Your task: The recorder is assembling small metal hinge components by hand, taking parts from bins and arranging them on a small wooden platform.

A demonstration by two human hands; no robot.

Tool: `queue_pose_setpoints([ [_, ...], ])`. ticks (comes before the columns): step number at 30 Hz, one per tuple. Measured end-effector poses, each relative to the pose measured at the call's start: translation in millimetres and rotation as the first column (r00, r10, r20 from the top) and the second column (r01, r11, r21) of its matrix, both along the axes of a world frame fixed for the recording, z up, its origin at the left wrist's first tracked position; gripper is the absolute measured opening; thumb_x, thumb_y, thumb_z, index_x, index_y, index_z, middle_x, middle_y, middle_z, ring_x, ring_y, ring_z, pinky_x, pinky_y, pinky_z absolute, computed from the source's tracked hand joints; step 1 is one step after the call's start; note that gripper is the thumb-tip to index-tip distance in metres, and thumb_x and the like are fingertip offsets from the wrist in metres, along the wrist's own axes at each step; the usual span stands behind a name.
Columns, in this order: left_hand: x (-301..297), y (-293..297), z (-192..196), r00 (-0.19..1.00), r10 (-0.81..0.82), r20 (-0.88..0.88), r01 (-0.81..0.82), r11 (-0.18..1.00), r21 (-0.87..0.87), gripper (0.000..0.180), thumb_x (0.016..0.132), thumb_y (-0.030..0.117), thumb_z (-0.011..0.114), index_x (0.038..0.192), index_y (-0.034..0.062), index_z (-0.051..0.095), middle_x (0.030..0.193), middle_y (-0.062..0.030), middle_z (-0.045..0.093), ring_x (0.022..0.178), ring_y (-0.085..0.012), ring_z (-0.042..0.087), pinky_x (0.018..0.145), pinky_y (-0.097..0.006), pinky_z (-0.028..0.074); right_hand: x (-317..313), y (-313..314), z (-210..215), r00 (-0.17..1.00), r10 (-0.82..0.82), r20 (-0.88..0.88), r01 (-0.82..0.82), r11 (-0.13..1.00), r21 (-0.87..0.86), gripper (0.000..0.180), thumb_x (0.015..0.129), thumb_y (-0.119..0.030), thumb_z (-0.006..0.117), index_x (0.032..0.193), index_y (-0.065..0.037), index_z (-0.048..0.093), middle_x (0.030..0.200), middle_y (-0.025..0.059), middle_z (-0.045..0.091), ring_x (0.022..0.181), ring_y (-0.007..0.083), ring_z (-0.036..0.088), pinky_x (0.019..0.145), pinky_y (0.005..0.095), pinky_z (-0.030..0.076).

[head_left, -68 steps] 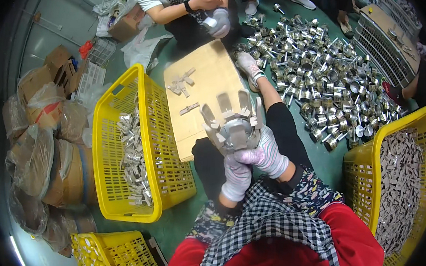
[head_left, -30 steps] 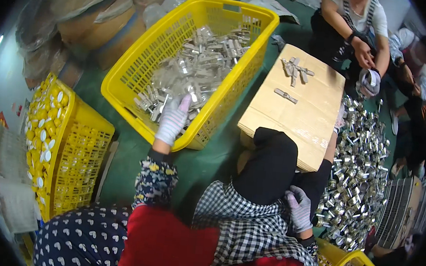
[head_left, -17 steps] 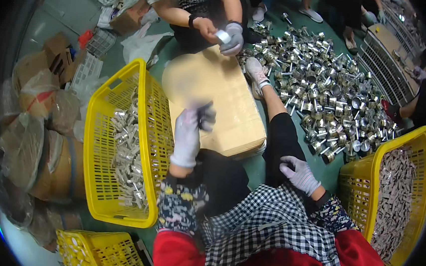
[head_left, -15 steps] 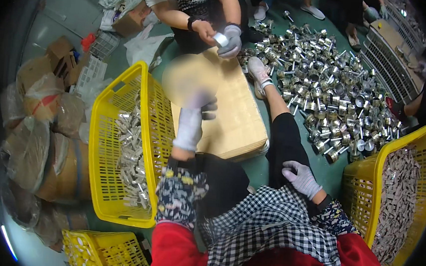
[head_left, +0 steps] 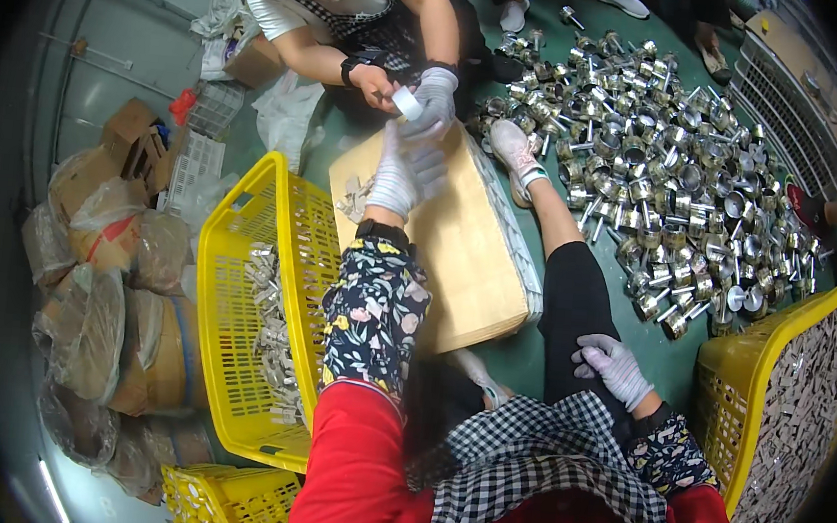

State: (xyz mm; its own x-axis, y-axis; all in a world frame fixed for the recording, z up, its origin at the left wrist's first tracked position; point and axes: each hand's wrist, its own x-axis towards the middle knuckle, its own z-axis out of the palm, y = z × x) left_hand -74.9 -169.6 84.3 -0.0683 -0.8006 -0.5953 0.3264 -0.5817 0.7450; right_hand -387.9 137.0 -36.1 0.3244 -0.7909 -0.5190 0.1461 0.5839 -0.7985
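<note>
My left hand, in a pale glove, reaches out over a tan stack of flat boards or cardboard. Its fingers are apart and slightly blurred, with nothing visible in them. Just beyond, the co-worker's gloved hand comes close to my fingertips; whether they touch I cannot tell. That person's hands hold a small white ring-shaped piece. Beside my left wrist, small grey pieces lie on the stack. My right hand, also gloved, rests on my right knee with its fingers loosely spread.
A yellow basket of small metal pieces stands at left, another yellow basket of greyish pieces at right. Metal cups with stems cover the floor ahead. Bagged cartons line the left wall; a lower yellow crate sits near me.
My left hand has moved forward toward the co-worker's hands, and grey pieces now show on the stack. The view has shifted a little. My right hand stays on the knee.
</note>
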Motion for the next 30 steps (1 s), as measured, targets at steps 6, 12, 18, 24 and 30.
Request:
queue_pose_setpoints([
  [6,-10.4,-28.3,-6.5,0.983,-0.149,0.106,0.159,0.983,-0.088,0.029,0.083,0.045,0.058,0.096,0.0189,0.059,0.074,0.0058,0.053,0.057,-0.009,0.048,0.04,-0.019,0.033,-3.7,-6.5,1.3,0.999,-0.027,-0.021,0.029,0.998,0.062,0.045,0.091,-0.027,0.049,0.121,0.006,0.044,0.099,0.0173,0.06,0.077,0.019,0.062,0.071,0.0287,0.051],
  [12,-18.1,-16.0,-15.8,0.982,-0.137,0.128,0.158,0.973,-0.167,0.024,0.086,0.033,0.058,0.101,0.0152,0.057,0.081,0.0052,0.054,0.06,-0.0087,0.047,0.042,-0.021,0.031,-9.0,-7.0,-7.0,0.991,-0.116,0.059,0.112,0.992,0.066,0.043,0.091,-0.028,0.05,0.12,0.002,0.045,0.096,0.0138,0.06,0.075,0.0168,0.061,0.069,0.0283,0.052],
  [18,-27.1,58.2,-23.2,0.994,0.106,-0.005,-0.104,0.965,-0.239,0.027,0.085,0.033,0.058,0.09,0.006,0.06,0.071,-0.0019,0.059,0.056,-0.0125,0.051,0.048,-0.023,0.035,-6.0,-4.3,-12.7,0.99,-0.122,0.066,0.118,0.991,0.058,0.04,0.091,-0.026,0.05,0.12,0.0,0.046,0.095,0.0118,0.059,0.074,0.0176,0.06,0.067,0.0285,0.052],
  [24,-70.9,228.3,-39.5,0.979,0.196,0.056,-0.188,0.975,-0.118,0.031,0.086,0.032,0.058,0.089,0.0013,0.062,0.073,-0.0065,0.062,0.056,-0.013,0.053,0.049,-0.025,0.041,4.2,7.8,36.3,0.986,-0.112,-0.122,0.102,0.991,-0.087,0.036,0.091,-0.023,0.051,0.116,0.002,0.05,0.094,0.0108,0.061,0.078,0.0143,0.06,0.069,0.0268,0.052],
  [30,-66.3,290.3,-126.6,0.974,0.227,-0.003,-0.227,0.973,-0.047,0.031,0.086,0.03,0.056,0.09,-0.0001,0.064,0.08,-0.0118,0.065,0.061,-0.0195,0.059,0.056,-0.03,0.048,69.0,-36.1,150.7,0.918,0.228,-0.324,-0.345,0.863,-0.37,0.051,0.087,-0.03,0.058,0.121,0.006,0.045,0.098,0.0096,0.06,0.08,0.0115,0.057,0.074,0.0254,0.047],
])
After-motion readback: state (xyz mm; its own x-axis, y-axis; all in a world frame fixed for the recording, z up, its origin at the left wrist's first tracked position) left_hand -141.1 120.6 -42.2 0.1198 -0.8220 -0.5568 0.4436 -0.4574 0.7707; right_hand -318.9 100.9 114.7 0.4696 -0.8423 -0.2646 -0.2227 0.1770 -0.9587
